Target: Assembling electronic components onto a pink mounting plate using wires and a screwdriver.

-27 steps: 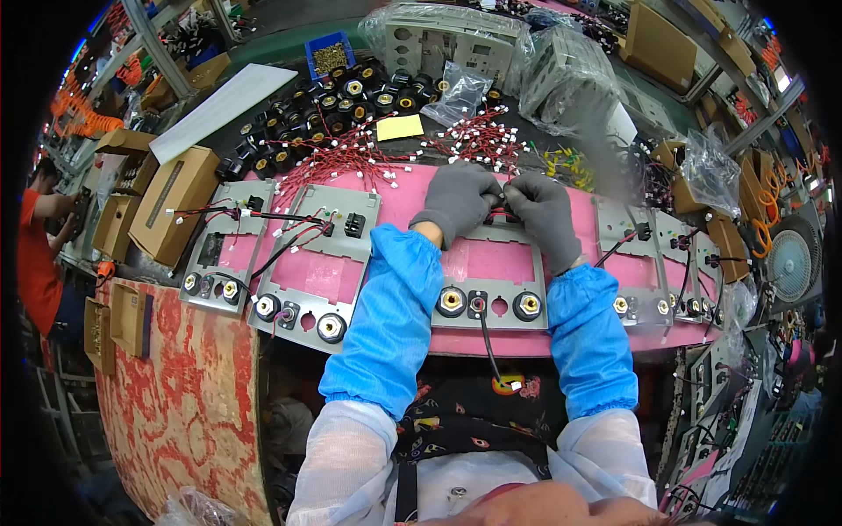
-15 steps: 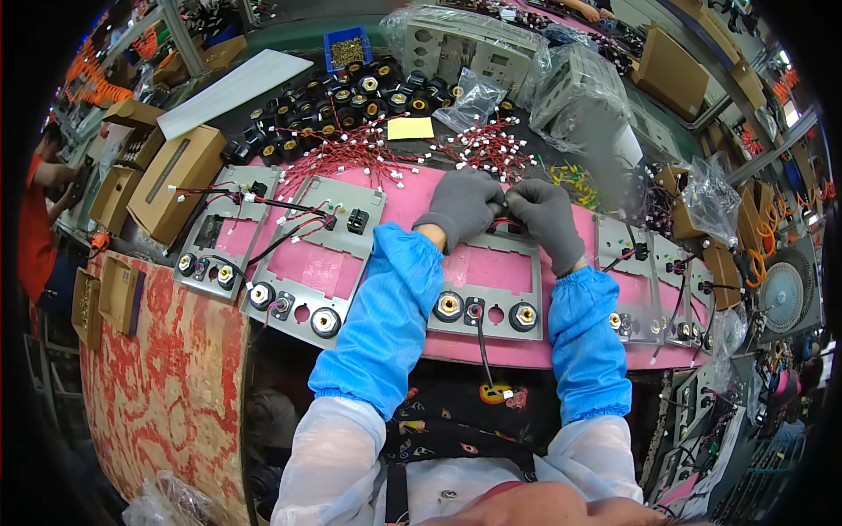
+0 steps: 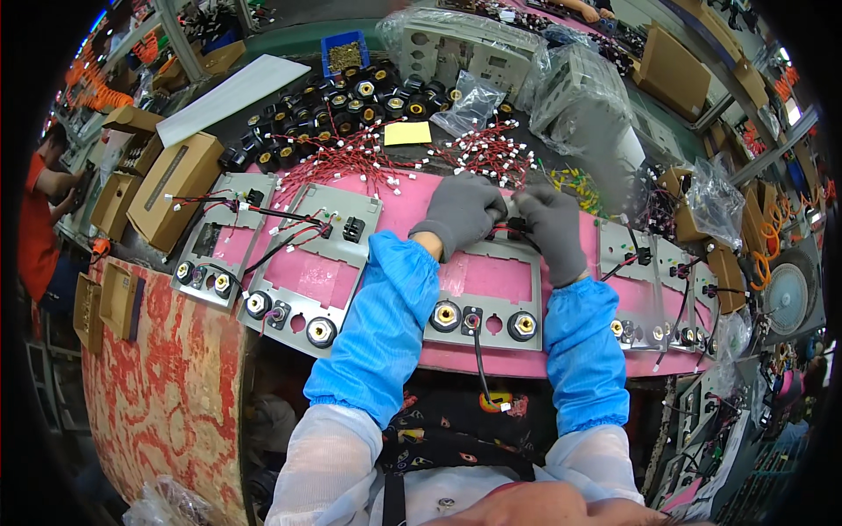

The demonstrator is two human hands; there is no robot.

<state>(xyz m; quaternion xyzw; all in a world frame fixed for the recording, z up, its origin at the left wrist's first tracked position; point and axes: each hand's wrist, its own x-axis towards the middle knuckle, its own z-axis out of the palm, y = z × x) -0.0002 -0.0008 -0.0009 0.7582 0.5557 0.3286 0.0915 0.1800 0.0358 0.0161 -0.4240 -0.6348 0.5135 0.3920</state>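
- A pink work surface (image 3: pixel 403 206) runs across a busy workshop, with red wire bundles (image 3: pixel 368 162), black round parts (image 3: pixel 360 101) and a blue tray (image 3: pixel 323 46) of brass pieces (image 3: pixel 346 57) heaped beyond it.
- The middle panel (image 3: pixel 494 306), grey with a cut-out window, lies on the pink straight ahead of you, between your blue sleeves (image 3: pixel 368 324).
- Your gloved left hand (image 3: pixel 463 212) curls over its far end; the fingertips are hidden, so you cannot tell from here whether they pinch anything.
- Your right hand (image 3: pixel 554 230) bends in opposite — fingers folded, grip unclear. Dark wiring (image 3: pixel 517 224) shows between the two.
- Already on this panel: two round fittings (image 3: pixel 446 315) and a small connector (image 3: pixel 471 321) between them. Its black cable (image 3: pixel 480 368) hangs toward you, the white plug (image 3: pixel 504 407) loose.
- The round hole (image 3: pixel 494 325) beside the connector shows pink — unfilled, as on the panel to its left (image 3: pixel 355 210), which does carry a terminal block (image 3: pixel 353 230) and wires.
- Your hands cover much of the far end, so how much wiring is left there cannot be judged.
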